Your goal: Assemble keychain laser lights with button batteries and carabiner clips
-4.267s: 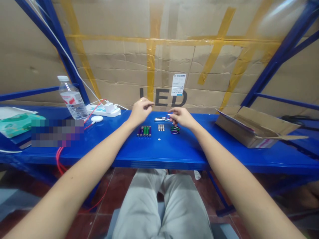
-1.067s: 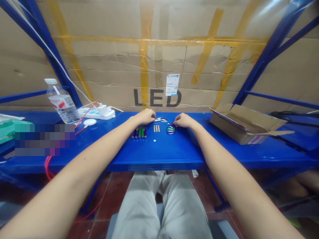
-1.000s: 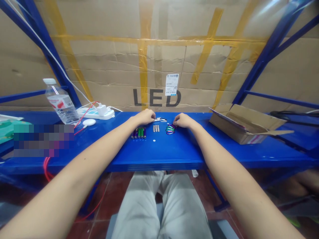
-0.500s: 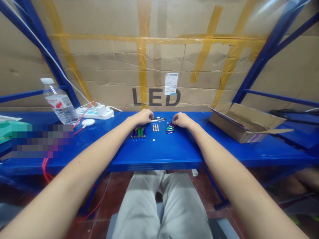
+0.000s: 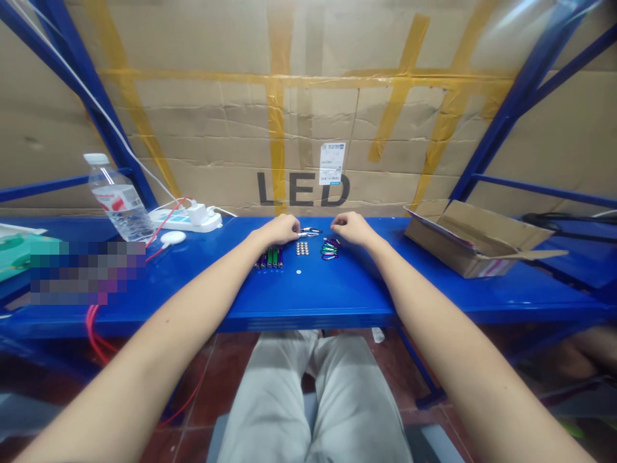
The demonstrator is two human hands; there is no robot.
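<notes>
My left hand (image 5: pixel 283 228), its fingers curled into a pinch, is at the left end of slim silver and black pen-like pieces (image 5: pixel 310 233) lying on the blue table. Several small round metal pieces (image 5: pixel 302 248) sit in tidy rows just below them. Beside my left wrist, a row of dark and green metallic tubes (image 5: pixel 270 258) is partly covered by the forearm. My right hand (image 5: pixel 351 227) hovers above and right of a group of coloured carabiners (image 5: pixel 330 249), fingers loosely bent and apart, nothing visible in them. One small pale disc (image 5: pixel 298 272) lies nearer the front.
An opened cardboard box (image 5: pixel 475 241) stands on the right of the blue table (image 5: pixel 313 299). On the left are a water bottle (image 5: pixel 120 200), a white power strip (image 5: pixel 187 220), a round white device (image 5: pixel 173 238) and red cables. A large taped carton (image 5: pixel 216 141) forms the back.
My right hand has lifted slightly away from the carabiners. My left hand has moved a little to the right along the pen-like pieces; the view has shifted slightly.
</notes>
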